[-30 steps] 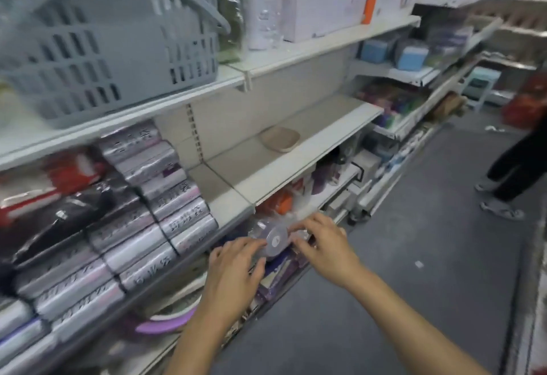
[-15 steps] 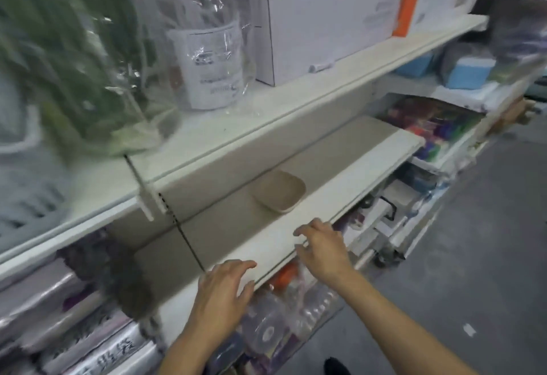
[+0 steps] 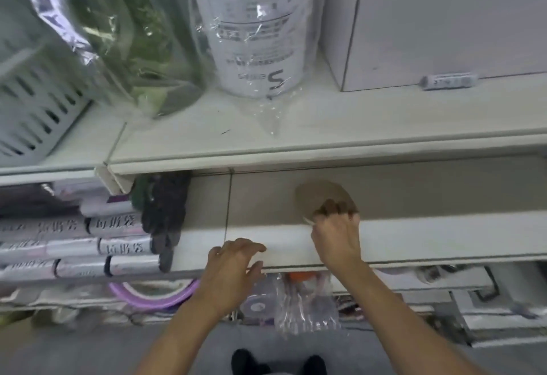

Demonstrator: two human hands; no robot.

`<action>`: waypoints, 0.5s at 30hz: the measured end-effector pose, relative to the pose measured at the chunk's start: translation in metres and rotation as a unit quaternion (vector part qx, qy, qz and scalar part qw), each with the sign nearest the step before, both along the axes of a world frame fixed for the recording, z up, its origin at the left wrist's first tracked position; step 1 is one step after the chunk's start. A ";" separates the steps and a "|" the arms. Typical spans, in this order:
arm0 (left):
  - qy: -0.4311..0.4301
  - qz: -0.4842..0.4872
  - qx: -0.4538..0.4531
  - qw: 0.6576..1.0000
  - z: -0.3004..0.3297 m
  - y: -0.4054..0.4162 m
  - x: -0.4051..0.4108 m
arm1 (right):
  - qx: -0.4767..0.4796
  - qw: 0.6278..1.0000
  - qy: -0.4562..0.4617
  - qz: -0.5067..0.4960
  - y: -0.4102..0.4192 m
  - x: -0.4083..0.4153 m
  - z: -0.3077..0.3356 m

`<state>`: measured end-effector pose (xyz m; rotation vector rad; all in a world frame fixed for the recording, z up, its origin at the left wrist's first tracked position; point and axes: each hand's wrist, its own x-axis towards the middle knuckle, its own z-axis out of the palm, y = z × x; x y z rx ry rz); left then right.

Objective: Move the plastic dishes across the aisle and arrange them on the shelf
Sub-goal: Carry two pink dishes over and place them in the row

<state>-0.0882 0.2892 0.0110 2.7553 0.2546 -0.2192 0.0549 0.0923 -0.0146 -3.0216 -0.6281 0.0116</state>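
Observation:
A beige plastic dish (image 3: 318, 195) lies on the middle shelf (image 3: 444, 235), near its front. My right hand (image 3: 336, 234) reaches over the shelf's front lip and grips the near rim of the dish, fingers curled over the edge. My left hand (image 3: 233, 271) hovers at the shelf's front edge to the left, fingers relaxed and slightly spread, holding nothing.
The upper shelf (image 3: 325, 143) carries a wrapped white cylinder (image 3: 257, 37), a green bagged item (image 3: 124, 34), a white box (image 3: 444, 19) and a grey basket (image 3: 32, 114). Rolled bag packs (image 3: 88, 244) sit left. Packaged goods (image 3: 302, 300) and a purple ring (image 3: 154, 294) fill the lower shelf.
The view has closed in on the shelf. My right hand moved from the shelf's front edge forward onto the beige dish and took hold of it. My left hand stayed by the edge.

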 end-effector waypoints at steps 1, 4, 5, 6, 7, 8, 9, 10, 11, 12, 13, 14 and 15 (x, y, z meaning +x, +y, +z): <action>-0.006 0.020 -0.004 1.000 0.003 0.004 -0.007 | 0.029 0.999 -0.016 0.016 0.007 -0.006 0.004; -0.045 0.076 -0.013 0.996 0.020 0.022 -0.036 | 0.129 0.983 -0.079 0.103 0.031 -0.034 0.019; -0.066 0.095 -0.019 0.993 0.027 0.031 -0.048 | 0.159 0.973 -0.089 0.140 0.040 -0.044 0.026; -0.090 0.118 -0.025 0.989 0.035 0.042 -0.061 | 0.180 0.963 -0.090 0.178 0.050 -0.054 0.034; -0.112 0.143 -0.026 0.983 0.044 0.053 -0.074 | 0.197 0.952 -0.088 0.218 0.061 -0.065 0.041; -0.132 0.166 -0.022 0.977 0.054 0.066 -0.088 | 0.214 0.939 -0.086 0.256 0.073 -0.075 0.050; -0.149 0.187 -0.016 0.971 0.062 0.079 -0.104 | 0.229 0.925 -0.088 0.290 0.087 -0.085 0.058; -0.164 0.207 -0.010 0.965 0.070 0.091 -0.122 | 0.238 0.912 -0.090 0.322 0.102 -0.096 0.065; -0.175 0.227 -0.004 0.958 0.076 0.103 -0.141 | 0.244 0.899 -0.093 0.351 0.117 -0.107 0.070; -0.183 0.249 0.004 0.951 0.083 0.114 -0.162 | 0.248 0.886 -0.096 0.379 0.135 -0.119 0.075; -0.187 0.271 0.013 0.944 0.087 0.126 -0.184 | 0.252 0.874 -0.099 0.404 0.152 -0.132 0.078; -0.191 0.293 0.020 0.937 0.089 0.137 -0.207 | 0.253 0.863 -0.100 0.426 0.172 -0.146 0.082; -0.192 0.314 0.024 0.929 0.090 0.149 -0.231 | 0.254 0.853 -0.099 0.446 0.193 -0.162 0.085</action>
